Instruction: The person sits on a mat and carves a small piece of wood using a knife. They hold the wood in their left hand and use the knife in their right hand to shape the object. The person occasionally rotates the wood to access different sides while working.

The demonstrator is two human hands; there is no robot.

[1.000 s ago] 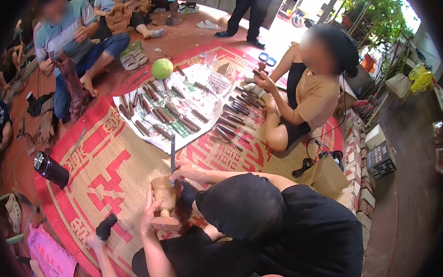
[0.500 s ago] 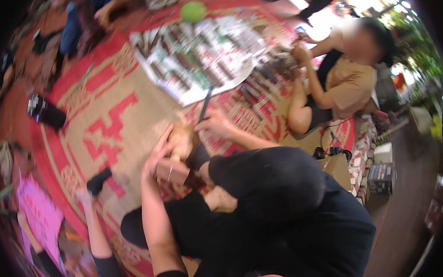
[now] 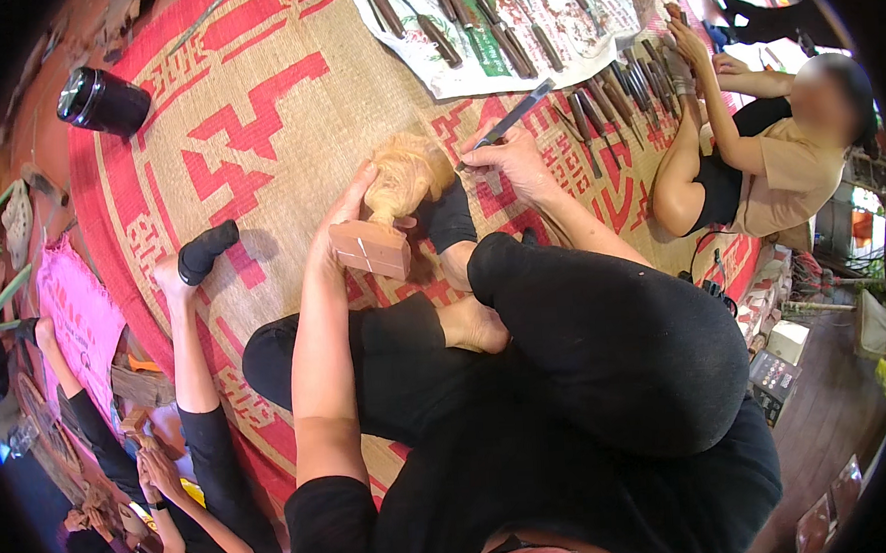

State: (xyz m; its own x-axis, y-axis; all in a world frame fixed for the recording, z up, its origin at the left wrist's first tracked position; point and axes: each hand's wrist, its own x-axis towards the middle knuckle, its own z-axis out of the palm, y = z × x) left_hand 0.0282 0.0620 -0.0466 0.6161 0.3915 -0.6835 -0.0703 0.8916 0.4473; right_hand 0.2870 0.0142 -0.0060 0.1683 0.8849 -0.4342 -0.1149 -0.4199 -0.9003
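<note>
Held reddish-brown rectangular base block (image 3: 370, 250) of the pale yellow carved wooden figure (image 3: 406, 173) at the near end, between 11 and 12 o'clock from the body. Ran figure's long axis from base at 7 o'clock to top at 1. Clamped it with bare left hand (image 3: 352, 199), wrapped around its 9 o'clock side. Had bare right hand (image 3: 517, 162) apart from the left, at figure's 3 o'clock, pinching a flat, dark metal tool (image 3: 510, 121). Angled that between 1 and 2 o'clock, near end just beside figure's upper part; couldn't tell if touching. So: left on the wood, right just off it. From right hand, saw a row of dark-handled hand tools (image 3: 616, 99) at 2 o'clock, then a white printed sheet (image 3: 581, 51) bearing more at 12.
</note>
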